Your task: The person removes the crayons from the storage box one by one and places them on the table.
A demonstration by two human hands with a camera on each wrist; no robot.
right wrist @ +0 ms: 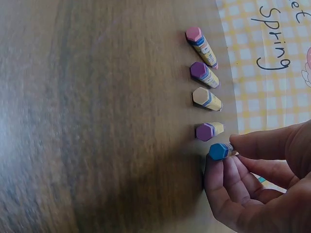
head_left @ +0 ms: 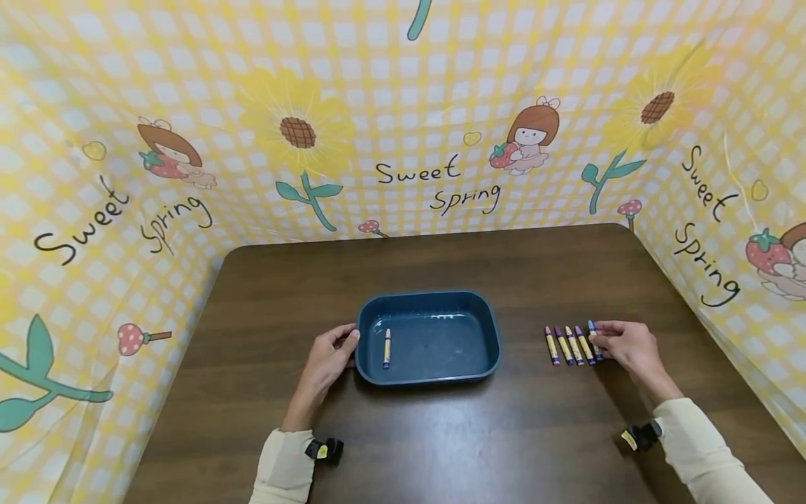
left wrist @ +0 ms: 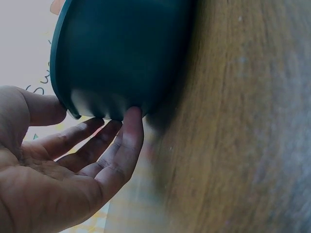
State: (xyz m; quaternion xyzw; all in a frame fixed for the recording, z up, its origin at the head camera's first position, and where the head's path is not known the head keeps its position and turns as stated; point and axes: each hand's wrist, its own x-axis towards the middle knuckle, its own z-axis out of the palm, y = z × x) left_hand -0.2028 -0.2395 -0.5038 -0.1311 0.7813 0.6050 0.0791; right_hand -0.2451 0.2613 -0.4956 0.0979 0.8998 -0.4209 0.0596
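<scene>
My left hand [head_left: 329, 355] holds the left side of a dark blue plastic tray [head_left: 428, 379], thumb at the rim and fingertips against the outer wall [left wrist: 121, 53]. Inside the tray, toward its left end, lies one pale-tipped crayon [head_left: 387, 348]. On the right, my right hand [head_left: 630, 346] pinches a blue crayon [right wrist: 219, 151] between thumb and fingers, its blue end showing. Just left of that hand several crayons lie in a row: a pink one [right wrist: 203, 46], a purple one [right wrist: 204, 74], a cream one [right wrist: 206, 98] and another purple one [right wrist: 208, 131].
Both hands work over a brown wood-grain table [head_left: 428, 434]. A yellow checked cloth [head_left: 403, 91] with printed flowers and lettering hangs behind the table and along both sides. A black strap device sits on each wrist, over pale sleeves [head_left: 699, 441].
</scene>
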